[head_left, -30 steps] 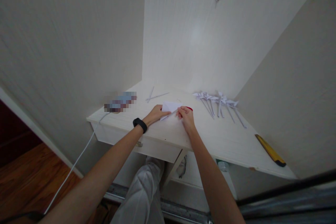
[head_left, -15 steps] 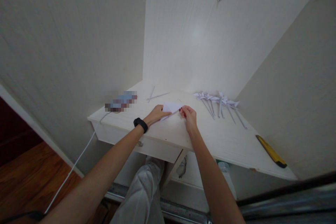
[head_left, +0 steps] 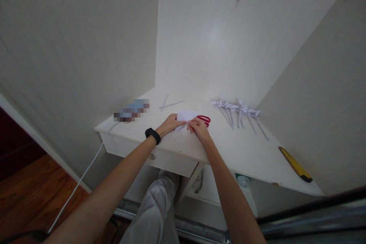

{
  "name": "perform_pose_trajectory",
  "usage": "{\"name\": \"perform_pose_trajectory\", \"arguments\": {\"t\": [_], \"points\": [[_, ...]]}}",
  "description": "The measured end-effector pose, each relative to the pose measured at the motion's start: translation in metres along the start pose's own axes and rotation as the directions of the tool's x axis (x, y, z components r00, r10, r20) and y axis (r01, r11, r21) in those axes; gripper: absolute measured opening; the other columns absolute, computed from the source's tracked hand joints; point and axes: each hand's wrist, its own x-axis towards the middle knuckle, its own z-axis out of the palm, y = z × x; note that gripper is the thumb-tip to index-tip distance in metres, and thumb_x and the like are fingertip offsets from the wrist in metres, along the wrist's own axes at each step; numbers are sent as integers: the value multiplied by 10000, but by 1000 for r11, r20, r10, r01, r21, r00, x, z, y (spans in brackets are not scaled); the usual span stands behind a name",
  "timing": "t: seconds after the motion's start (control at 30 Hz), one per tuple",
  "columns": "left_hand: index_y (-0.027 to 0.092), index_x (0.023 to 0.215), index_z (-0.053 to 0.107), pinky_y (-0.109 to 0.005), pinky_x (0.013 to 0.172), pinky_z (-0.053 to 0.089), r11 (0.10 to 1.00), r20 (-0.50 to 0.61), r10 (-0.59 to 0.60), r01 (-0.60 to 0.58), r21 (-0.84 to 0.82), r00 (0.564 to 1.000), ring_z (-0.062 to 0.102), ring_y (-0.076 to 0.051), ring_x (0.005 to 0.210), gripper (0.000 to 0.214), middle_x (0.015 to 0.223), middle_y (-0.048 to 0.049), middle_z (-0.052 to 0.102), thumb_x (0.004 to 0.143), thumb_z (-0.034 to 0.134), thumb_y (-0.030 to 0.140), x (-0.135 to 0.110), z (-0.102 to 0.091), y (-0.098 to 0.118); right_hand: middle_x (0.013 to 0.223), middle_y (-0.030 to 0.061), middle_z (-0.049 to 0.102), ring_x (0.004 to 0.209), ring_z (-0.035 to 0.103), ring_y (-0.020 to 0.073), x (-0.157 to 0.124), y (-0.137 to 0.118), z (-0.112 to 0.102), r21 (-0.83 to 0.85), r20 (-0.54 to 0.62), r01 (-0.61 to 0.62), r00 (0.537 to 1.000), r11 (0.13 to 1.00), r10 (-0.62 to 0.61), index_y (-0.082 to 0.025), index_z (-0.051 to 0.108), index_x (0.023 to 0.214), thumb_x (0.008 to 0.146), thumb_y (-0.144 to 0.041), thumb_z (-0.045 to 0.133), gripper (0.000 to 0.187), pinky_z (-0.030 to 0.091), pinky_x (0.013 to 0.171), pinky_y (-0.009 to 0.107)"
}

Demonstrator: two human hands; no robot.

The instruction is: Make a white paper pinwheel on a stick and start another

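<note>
A folded sheet of white paper [head_left: 185,115] lies between my hands on the white desktop. My left hand [head_left: 170,122], with a black band on its wrist, grips the paper's left side, the thumb lying across the top. At the paper's front middle, the fingertips of my right hand [head_left: 198,126] pinch a fold close to the left thumb. Scissors with red handles [head_left: 204,119] rest just beyond my right hand; their blades are hidden by the hand and paper.
Two thin white paper sticks [head_left: 171,105] cross behind my left hand. Several paper pinwheels on sticks [head_left: 240,110] lie at the back right. A yellow-and-black tool [head_left: 296,165] sits by the right wall. A white cable [head_left: 85,175] leads to a blurred-out object [head_left: 132,110] at the left.
My right hand has moved left along the paper, from its right corner to the front middle. The red scissor handles now show behind it. My left hand has stayed in place.
</note>
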Motion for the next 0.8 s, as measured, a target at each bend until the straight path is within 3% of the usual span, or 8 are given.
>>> {"name": "perform_pose_trajectory", "arguments": {"t": [0.33, 0.5, 0.8], "points": [[96, 756, 628, -226, 570, 360, 1000, 46, -6, 5, 9, 999, 485, -110, 589, 327, 689, -20, 602, 642, 645, 401, 3, 1, -7, 559, 0, 618, 414, 438, 79, 3, 6, -2, 6, -19, 6, 1000, 1000, -5, -192, 488, 608, 701, -419, 627, 282, 322, 431, 221], [117, 654, 589, -209, 521, 301, 1000, 27, 18, -18, 9, 999, 421, -85, 539, 258, 613, 15, 539, 649, 621, 373, 2, 1, -5, 554, 0, 609, 413, 437, 76, 5, 7, -4, 44, -93, 25, 995, 999, -21, -188, 496, 601, 695, -409, 636, 278, 319, 439, 226], [129, 650, 560, -207, 523, 306, 1000, 16, 6, -5, -19, 1000, 447, -95, 565, 240, 627, 6, 539, 645, 618, 362, 1, 2, 2, 557, 0, 600, 437, 426, 81, 6, 5, -6, 74, -174, 48, 984, 996, -35, -192, 493, 602, 683, -438, 635, 295, 323, 454, 235]]}}
